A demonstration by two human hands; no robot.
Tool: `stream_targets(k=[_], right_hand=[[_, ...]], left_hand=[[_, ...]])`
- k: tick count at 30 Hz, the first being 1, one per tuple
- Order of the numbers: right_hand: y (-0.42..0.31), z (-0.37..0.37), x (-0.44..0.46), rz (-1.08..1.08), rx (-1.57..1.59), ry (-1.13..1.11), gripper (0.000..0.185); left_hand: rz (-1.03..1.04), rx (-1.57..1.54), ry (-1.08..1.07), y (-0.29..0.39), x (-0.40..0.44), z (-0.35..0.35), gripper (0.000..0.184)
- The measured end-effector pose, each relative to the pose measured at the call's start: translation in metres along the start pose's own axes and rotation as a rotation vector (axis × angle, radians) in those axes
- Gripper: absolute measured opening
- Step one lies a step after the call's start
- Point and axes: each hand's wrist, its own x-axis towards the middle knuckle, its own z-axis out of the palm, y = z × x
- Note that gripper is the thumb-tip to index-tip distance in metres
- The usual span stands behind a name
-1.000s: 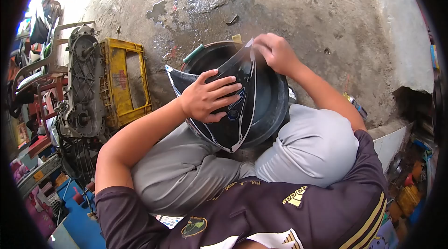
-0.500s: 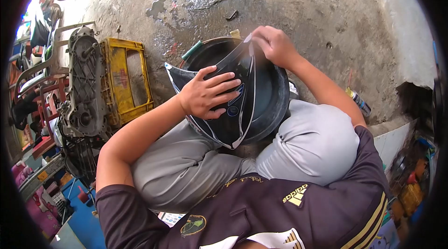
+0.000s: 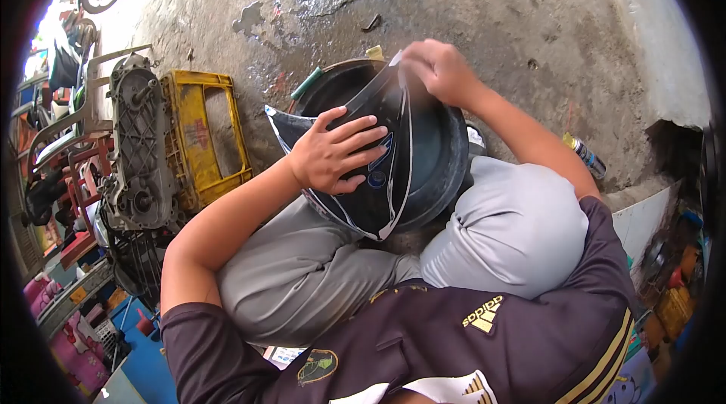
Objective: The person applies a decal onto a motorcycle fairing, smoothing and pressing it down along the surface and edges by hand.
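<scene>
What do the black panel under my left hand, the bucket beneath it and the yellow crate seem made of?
Black panel: probably plastic, fairly glossy, going by its smooth, thin, shaped surface.
Bucket: matte black rubber or plastic; its thick, dull rim leaves that open.
Yellow crate: likely hard plastic, judging by its moulded-looking, grimy frame.

Lays the left hand flat just off centre, between ten and eleven o'clock, back uppermost, with fingers spread toward two and thumb out toward three. Bends the left elbow wide at eight. Holds the right hand at one, slightly blurred, in a pinch aimed between nine and ten. Angles the right forearm in from three. Folds the left leg at seven.
</scene>
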Motion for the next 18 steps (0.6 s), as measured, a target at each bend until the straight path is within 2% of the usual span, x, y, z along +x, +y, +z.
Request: stream_targets(k=[3,6,9,11,13,18], right_hand=[[0.003,0.002,0.003,0.039,0.017,0.048,0.015],[0.003,0.003,-0.004,-0.033,0.049,0.058,0.016],[0.002,-0.002,-0.002,-0.060,-0.022,-0.027,0.016],[0.006,0.002,0.009,0.118,0.081,0.042,0.016],[0.008,0.004,0.009,0.112,0.110,0.048,0.016],[0.002,0.002,-0.008,-0.062,-0.005,0.002,0.018]], left_hand=[[-0.009,0.003,-0.011,0.001,0.001,0.000,0.062],[-0.012,-0.002,-0.019,0.001,0.000,0.000,0.063],[-0.013,-0.009,-0.043,-0.001,-0.001,-0.001,0.059],[-0.019,-0.010,-0.042,0.000,-0.001,0.000,0.059],[-0.021,-0.002,-0.048,0.000,-0.002,-0.001,0.058],[-0.015,-0.002,-0.018,0.000,-0.001,0.001,0.064]])
